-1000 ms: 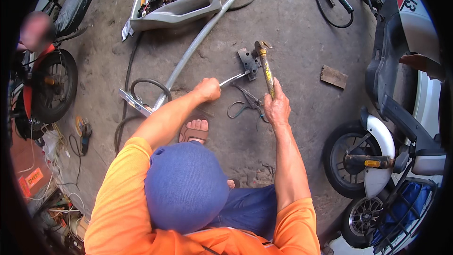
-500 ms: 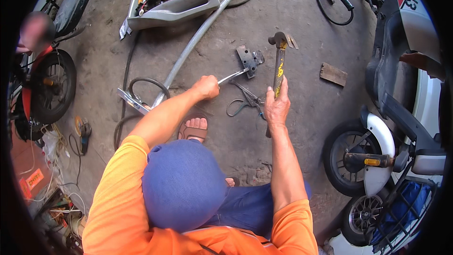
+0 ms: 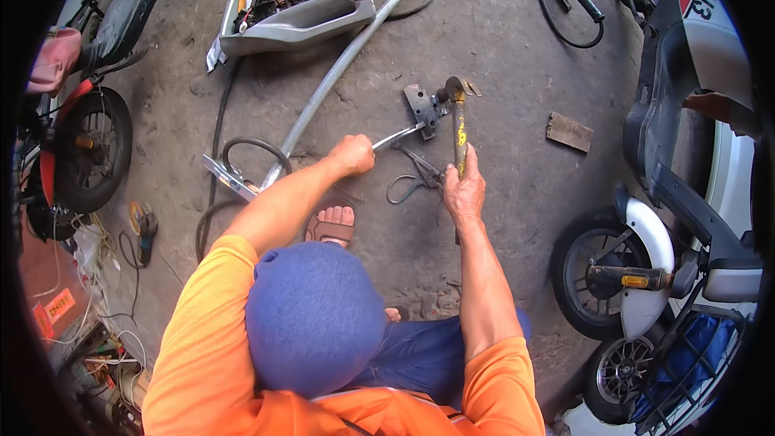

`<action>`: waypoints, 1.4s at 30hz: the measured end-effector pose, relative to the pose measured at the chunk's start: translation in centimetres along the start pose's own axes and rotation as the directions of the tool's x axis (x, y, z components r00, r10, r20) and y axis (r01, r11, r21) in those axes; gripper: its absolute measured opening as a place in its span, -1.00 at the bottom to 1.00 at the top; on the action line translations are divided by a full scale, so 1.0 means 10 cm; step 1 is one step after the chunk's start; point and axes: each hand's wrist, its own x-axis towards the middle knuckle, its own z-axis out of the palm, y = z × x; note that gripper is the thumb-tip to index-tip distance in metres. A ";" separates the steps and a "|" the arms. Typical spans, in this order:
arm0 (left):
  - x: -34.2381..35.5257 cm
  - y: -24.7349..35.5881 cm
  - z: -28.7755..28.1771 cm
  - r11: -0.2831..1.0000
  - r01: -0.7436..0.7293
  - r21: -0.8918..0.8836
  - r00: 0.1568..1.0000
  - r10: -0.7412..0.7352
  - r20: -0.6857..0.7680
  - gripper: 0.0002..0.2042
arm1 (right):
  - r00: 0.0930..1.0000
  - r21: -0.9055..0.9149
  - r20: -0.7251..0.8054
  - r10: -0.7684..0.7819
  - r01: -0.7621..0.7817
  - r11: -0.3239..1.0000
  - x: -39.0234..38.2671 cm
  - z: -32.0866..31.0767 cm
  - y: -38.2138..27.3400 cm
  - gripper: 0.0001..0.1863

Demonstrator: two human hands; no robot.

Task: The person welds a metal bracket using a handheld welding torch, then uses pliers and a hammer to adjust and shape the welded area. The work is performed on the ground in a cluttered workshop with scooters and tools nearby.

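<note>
My left hand (image 3: 353,155) is closed round a slim silver metal tool (image 3: 397,137), its far end at the lower edge of a dark metal bracket (image 3: 421,108) with holes. My right hand (image 3: 465,194) grips a claw hammer (image 3: 460,125) by its worn, yellow-marked handle. The hammer's striking face is by the bracket's right end; whether they touch I cannot tell. Below the bracket, between my hands, lies a pair of pliers (image 3: 416,176) with looped handles, partly behind my right hand.
A wooden scrap (image 3: 568,132) lies to the right. A long metal pipe (image 3: 327,83) crosses the floor beside a grey casing (image 3: 299,24) full of parts. A white scooter (image 3: 646,230) stands at right, a red motorbike (image 3: 69,145) at left. An angle grinder (image 3: 144,226) sits lower left.
My right hand has swung the hammer left and slightly down, bringing its head from right of the bracket to the bracket's right end. My left hand has stayed nearly still.
</note>
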 end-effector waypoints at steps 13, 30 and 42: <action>-0.07 0.11 -0.05 0.996 0.084 0.003 0.996 -0.084 0.004 -0.72 | 0.998 0.078 -0.058 0.002 0.002 0.997 -0.41 -0.01 0.23 -0.33; -0.08 0.14 0.03 0.998 0.045 0.048 0.998 -0.043 -0.041 -0.71 | 0.996 -0.054 -0.079 -0.039 0.035 0.998 -0.39 -0.06 0.10 -0.33; -0.08 0.08 0.00 0.999 0.037 0.030 0.999 -0.036 -0.034 -0.72 | 0.997 -0.114 0.069 0.025 -0.017 0.993 -0.21 -0.34 -0.05 -0.36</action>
